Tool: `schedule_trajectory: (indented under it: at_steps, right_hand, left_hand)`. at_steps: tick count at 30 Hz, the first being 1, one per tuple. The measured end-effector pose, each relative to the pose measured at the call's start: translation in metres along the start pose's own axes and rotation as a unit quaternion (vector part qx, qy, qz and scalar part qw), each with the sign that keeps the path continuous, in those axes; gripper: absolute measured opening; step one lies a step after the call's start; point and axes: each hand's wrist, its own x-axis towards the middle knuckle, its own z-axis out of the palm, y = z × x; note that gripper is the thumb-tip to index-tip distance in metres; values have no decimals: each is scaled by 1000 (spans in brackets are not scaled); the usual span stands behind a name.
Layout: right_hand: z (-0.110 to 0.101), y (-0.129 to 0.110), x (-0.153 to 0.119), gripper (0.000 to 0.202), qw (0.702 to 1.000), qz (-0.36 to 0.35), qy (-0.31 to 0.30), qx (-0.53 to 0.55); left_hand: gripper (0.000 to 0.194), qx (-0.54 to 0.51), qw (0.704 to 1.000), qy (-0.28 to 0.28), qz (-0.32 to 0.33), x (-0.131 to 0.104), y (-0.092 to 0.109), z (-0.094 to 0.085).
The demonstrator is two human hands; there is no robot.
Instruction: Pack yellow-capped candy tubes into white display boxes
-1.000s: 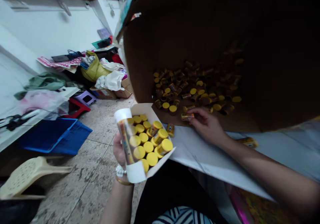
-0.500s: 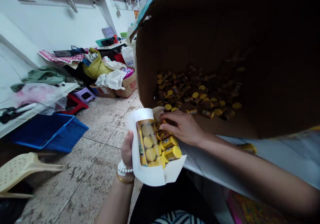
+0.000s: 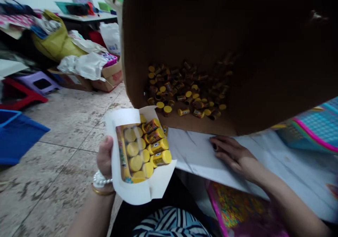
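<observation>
My left hand [image 3: 105, 157] grips the side of a white windowed carton [image 3: 155, 191], tilted in front of me. Inside, several small yellow-lidded tubs [image 3: 136, 163] show their lids through the window, while others lie sideways at its open side. Off to the right, my right hand [image 3: 235, 154] rests low over the table, its fingers closed round a small tub [image 3: 215, 146] whose dark end peeks out at the fingertips; the rest of it is hidden. Behind both hands, a large cardboard box [image 3: 185, 122] lies on its side with many loose tubs [image 3: 183, 112] in it.
The pale marbled table [image 3: 190, 149] runs under the big box. A turquoise mesh basket [image 3: 317, 124] with a pink rim stands at right. Below the table is a pink-edged container [image 3: 219, 212] of colourful bits. A blue crate [image 3: 21, 135] and stools [image 3: 39, 82] stand on the floor at left.
My right hand has left the carton and moved right to the tabletop, closing on a tub there. The tubs at the carton's open side now show uncovered. The view has swung right.
</observation>
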Motion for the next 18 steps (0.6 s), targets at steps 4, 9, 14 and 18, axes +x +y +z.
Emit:
schedule_trajectory:
  at_steps: [4,9,14,18]
  right_hand:
    - [5,-11,16,44,999,-25,-16,27]
    - [-4,-48,60,43,979,37,28,198]
    - [-16,-123,135,18,959,-94,160,214]
    - [2,-165,178,22,958,-142,174,178]
  left_hand:
    - [45,38,999,6,11,-6,-6,8]
    - [50,39,999,-21,3,-9,-7,5]
    - [55,59,996,-68,-30,-8,-7,2]
    - [59,46,994,-88,-33,-8,-9,5]
